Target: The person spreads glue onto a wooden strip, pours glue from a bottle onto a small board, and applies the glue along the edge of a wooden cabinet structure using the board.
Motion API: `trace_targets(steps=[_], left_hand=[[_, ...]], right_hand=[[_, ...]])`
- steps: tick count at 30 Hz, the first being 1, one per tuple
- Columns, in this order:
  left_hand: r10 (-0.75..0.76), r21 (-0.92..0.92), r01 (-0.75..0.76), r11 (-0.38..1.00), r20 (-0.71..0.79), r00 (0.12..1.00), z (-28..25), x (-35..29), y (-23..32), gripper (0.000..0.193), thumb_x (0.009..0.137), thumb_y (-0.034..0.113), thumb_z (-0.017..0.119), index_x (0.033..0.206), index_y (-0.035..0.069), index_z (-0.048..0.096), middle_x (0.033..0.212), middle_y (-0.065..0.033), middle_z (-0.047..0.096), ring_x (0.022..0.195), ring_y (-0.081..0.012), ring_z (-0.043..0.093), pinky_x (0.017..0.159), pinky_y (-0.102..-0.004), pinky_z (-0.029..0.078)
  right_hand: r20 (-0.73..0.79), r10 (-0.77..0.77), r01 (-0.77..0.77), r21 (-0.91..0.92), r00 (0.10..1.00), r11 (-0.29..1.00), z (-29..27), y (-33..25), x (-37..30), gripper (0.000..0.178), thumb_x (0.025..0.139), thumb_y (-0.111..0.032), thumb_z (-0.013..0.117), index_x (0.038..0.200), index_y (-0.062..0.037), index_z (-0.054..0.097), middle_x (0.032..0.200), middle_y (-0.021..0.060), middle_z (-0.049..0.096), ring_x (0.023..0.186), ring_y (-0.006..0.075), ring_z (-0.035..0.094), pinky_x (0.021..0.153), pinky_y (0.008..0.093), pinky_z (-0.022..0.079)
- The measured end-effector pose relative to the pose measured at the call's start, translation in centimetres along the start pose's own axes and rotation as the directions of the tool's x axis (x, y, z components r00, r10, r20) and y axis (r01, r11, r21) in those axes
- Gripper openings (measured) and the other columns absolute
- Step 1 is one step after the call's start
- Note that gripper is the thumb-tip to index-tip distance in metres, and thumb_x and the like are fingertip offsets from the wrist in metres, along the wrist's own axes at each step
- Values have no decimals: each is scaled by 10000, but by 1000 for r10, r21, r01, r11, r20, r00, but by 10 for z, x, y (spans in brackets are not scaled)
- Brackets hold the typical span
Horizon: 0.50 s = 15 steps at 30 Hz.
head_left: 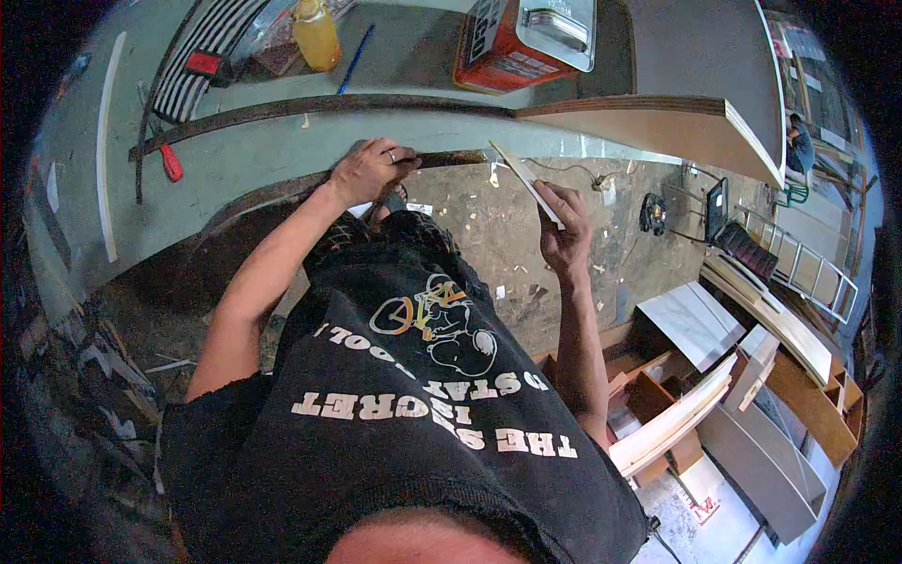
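My right hand (567, 230) is closed round the lower end of a thin, pale flat strip (520, 172). The strip tilts up and to the left, its far end by the near edge of the greenish worktable (235, 141). My left hand (369, 173), with a ring on one finger, is at that same edge beside a dark narrow strip (451, 158). Its fingers are curled together, and what they hold, if anything, is hidden. Farther onto the table, a long dark-edged board (329, 103) runs across, meeting a large pale panel (648, 117) on the right.
On the table are a yellow-filled bottle (317, 38), a blue pen (356, 58), a red tin (512, 52) and a red-handled tool (170, 163). Cut boards (676, 414) and a ladder (808, 258) lie to the right. Scraps litter the floor (517, 235). Another person (800, 146) sits far right.
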State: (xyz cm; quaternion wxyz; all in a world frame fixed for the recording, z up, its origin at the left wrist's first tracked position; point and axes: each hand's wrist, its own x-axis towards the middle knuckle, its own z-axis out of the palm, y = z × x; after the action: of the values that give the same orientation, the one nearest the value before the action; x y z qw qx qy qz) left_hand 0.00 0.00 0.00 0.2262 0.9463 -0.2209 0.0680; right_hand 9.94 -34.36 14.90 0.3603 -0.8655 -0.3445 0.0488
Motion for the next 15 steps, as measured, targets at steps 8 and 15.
trace_targets(steps=[8, 15], left_hand=[[4, 21, -2, 1000, -117, 993, 9, 3, 2, 388, 794, 251, 725, 1170, 158, 738, 1174, 16, 678, 1099, -227, 601, 934, -391, 521], [7, 30, -4, 1000, -117, 993, 6, 1, 1, 415, 790, 241, 712, 1199, 171, 728, 1183, 23, 679, 1092, -223, 597, 940, -392, 517]], right_hand=[[169, -99, 149, -318, 981, 936, 27, 9, -1, 600, 746, 38, 628, 1273, -237, 710, 1233, 18, 703, 1077, 270, 633, 928, 402, 493], [325, -109, 246, -416, 939, 875, 49, 33, -8, 570, 811, -40, 616, 1318, -293, 676, 1283, -52, 676, 1131, 232, 608, 961, 412, 449]])
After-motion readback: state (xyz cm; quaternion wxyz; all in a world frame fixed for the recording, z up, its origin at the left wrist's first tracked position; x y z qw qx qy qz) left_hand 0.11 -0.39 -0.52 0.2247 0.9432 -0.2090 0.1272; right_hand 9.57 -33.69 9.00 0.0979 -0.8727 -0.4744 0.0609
